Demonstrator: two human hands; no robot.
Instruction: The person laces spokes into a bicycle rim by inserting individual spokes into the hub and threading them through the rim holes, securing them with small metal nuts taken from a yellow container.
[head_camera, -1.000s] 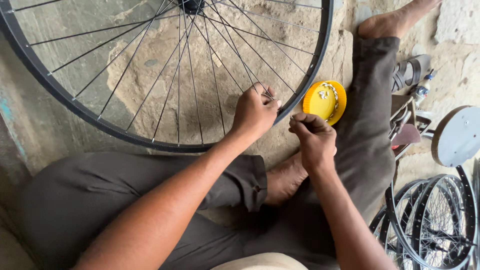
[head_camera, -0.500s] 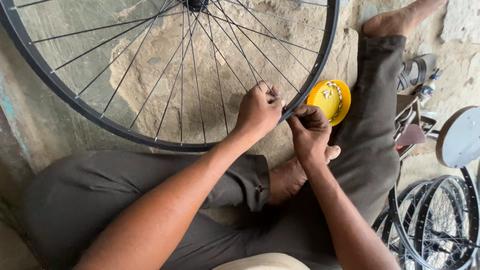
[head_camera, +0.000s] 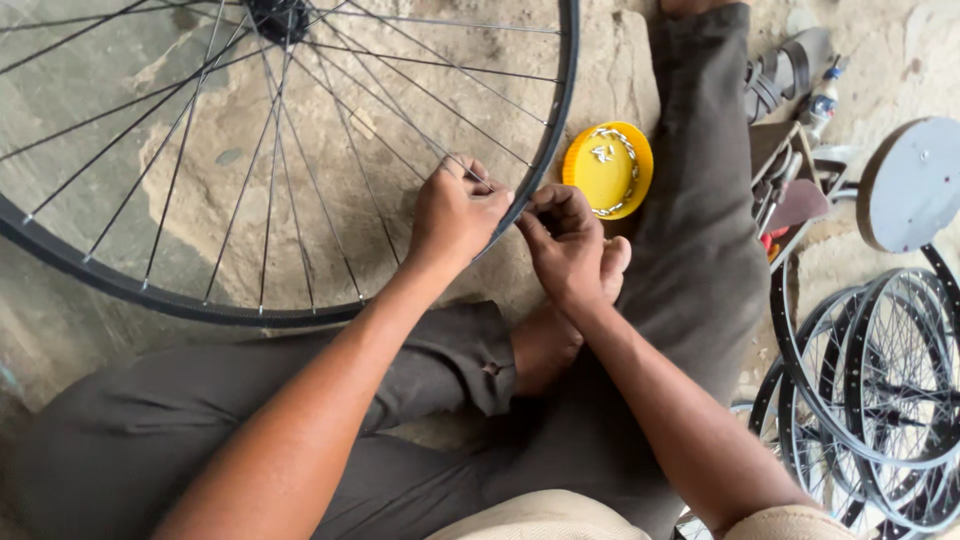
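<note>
Head view — the person is sitting on the concrete floor in dark trousers, with a spoked bicycle wheel lying in front of the knees. The left hand is closing over the black rim at its near right edge, fingers curled and pressed together around a spoke where it is meeting the rim. The right hand is sitting just beside it, outside the rim, thumb and forefinger pinching something small against the rim — too small to tell what, likely a spoke nipple. Both hands are nearly touching at that one spot.

A yellow dish holding small silvery parts is lying on the floor just beyond the right hand. Finished wheels are stacking up at the right, near a grey round disc and a sandal.

Step, as a judgement: seating one spoke at the rim. Next move is probably calling for the left hand holding the spoke steady while the right fingers are turning the small part.
</note>
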